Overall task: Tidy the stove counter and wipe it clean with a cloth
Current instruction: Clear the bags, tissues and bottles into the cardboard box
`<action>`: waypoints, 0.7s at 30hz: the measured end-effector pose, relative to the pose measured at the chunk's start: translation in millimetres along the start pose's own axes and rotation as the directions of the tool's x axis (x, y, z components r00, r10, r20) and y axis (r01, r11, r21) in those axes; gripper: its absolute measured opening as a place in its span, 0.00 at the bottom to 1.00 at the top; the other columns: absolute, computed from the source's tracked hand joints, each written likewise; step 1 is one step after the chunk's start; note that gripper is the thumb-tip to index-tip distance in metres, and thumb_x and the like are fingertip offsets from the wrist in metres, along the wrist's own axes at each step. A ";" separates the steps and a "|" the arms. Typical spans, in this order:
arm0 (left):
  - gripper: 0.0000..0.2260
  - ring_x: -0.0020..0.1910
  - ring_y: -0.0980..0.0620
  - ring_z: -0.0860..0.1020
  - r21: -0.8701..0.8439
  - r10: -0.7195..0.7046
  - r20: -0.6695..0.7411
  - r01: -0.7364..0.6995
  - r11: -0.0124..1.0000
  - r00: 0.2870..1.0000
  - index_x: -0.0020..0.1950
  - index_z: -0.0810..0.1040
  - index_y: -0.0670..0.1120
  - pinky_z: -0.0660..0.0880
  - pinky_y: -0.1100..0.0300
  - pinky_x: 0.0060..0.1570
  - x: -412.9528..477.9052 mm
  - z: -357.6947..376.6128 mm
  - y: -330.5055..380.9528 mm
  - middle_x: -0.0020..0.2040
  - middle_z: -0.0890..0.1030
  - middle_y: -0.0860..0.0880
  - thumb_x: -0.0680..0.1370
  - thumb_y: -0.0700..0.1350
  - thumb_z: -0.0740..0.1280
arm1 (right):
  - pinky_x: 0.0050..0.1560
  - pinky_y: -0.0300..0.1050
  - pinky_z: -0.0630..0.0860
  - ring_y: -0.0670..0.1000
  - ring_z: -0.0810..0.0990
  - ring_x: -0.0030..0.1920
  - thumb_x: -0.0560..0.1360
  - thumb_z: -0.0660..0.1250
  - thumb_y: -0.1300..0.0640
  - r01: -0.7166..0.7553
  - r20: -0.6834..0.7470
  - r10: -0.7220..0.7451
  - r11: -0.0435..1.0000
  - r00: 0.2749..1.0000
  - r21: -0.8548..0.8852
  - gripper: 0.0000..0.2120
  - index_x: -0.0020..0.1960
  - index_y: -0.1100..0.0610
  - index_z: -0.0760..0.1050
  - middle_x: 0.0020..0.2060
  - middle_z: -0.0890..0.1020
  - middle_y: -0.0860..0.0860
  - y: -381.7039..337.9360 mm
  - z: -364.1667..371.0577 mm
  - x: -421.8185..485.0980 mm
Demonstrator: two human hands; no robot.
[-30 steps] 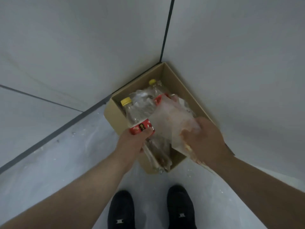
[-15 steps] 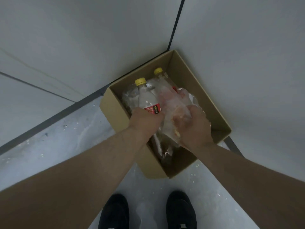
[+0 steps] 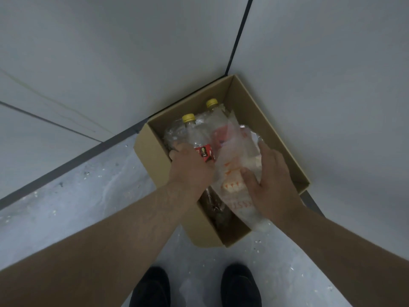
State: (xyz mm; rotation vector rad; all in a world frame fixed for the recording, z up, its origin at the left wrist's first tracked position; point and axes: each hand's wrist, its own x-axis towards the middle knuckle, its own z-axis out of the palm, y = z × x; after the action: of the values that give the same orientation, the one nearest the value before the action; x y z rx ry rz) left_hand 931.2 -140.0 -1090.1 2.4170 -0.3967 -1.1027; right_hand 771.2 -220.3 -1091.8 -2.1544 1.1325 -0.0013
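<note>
left hand (image 3: 190,169) | clear plastic bottle with yellow cap (image 3: 196,138) (red label) is gripped | right hand (image 3: 273,182) | thin clear plastic bag (image 3: 235,151) is held | both are seen inside the brown cardboard box (image 3: 152,158)

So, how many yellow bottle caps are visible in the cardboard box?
2. One yellow cap tops the bottle the left hand grips; the other cap sits behind it, nearer the far corner of the box. More may be hidden under the plastic bag.
</note>
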 end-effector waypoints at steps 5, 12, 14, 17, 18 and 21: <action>0.37 0.72 0.44 0.63 0.425 0.461 0.099 -0.456 0.782 0.882 0.77 0.54 0.46 0.63 0.45 0.72 -3.8 -14.8 -17.8 0.74 0.61 0.44 0.75 0.54 0.69 | 0.65 0.64 0.69 0.64 0.67 0.71 0.75 0.61 0.38 0.245 0.193 -0.198 0.934 0.961 -0.262 0.31 0.74 0.43 0.58 0.73 0.65 0.59 1.3 -8.0 -17.1; 0.44 0.78 0.47 0.47 0.711 0.440 0.305 -0.509 0.485 0.845 0.79 0.46 0.49 0.41 0.41 0.75 2.8 -12.3 -27.8 0.80 0.48 0.46 0.72 0.71 0.57 | 0.76 0.57 0.50 0.59 0.46 0.78 0.76 0.61 0.36 0.024 0.361 0.108 0.939 0.926 -0.342 0.37 0.78 0.39 0.46 0.79 0.44 0.52 0.9 14.4 0.4; 0.44 0.78 0.45 0.47 0.741 0.427 0.305 -0.493 0.456 0.852 0.79 0.45 0.48 0.41 0.40 0.75 5.8 -8.5 -27.8 0.80 0.48 0.45 0.73 0.72 0.56 | 0.76 0.57 0.52 0.60 0.46 0.78 0.77 0.61 0.37 -0.022 0.375 0.161 0.937 0.913 -0.349 0.37 0.78 0.39 0.44 0.79 0.44 0.52 1.3 20.2 5.4; 0.44 0.78 0.44 0.47 0.750 0.424 0.302 -0.487 0.447 0.854 0.79 0.45 0.48 0.41 0.40 0.75 4.6 -7.2 -28.2 0.80 0.48 0.43 0.73 0.72 0.56 | 0.75 0.57 0.56 0.61 0.50 0.78 0.77 0.63 0.40 -0.034 0.402 0.163 0.951 0.901 -0.309 0.37 0.78 0.39 0.45 0.79 0.46 0.53 -3.1 19.5 5.6; 0.44 0.78 0.44 0.48 0.740 0.426 0.302 -0.492 0.459 0.853 0.79 0.45 0.48 0.41 0.41 0.75 2.9 -8.9 -28.4 0.80 0.48 0.44 0.73 0.71 0.57 | 0.75 0.57 0.56 0.60 0.50 0.78 0.78 0.63 0.41 -0.026 0.408 0.151 0.955 0.900 -0.296 0.36 0.78 0.39 0.46 0.79 0.47 0.53 -6.3 15.9 4.1; 0.40 0.78 0.46 0.48 0.686 0.448 0.301 -0.517 0.512 0.842 0.78 0.49 0.49 0.43 0.43 0.76 -6.6 -20.3 -25.4 0.80 0.51 0.45 0.75 0.68 0.58 | 0.75 0.53 0.55 0.57 0.49 0.78 0.78 0.64 0.43 -0.015 0.401 0.110 0.972 0.909 -0.234 0.33 0.77 0.38 0.51 0.79 0.47 0.51 -18.1 -1.9 -2.6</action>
State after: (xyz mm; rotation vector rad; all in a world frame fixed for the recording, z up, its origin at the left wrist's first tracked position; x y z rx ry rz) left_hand 944.3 -109.7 -1087.2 2.5973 -1.7660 -0.8583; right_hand 782.2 -212.6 -1079.2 -2.1698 0.9854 0.6131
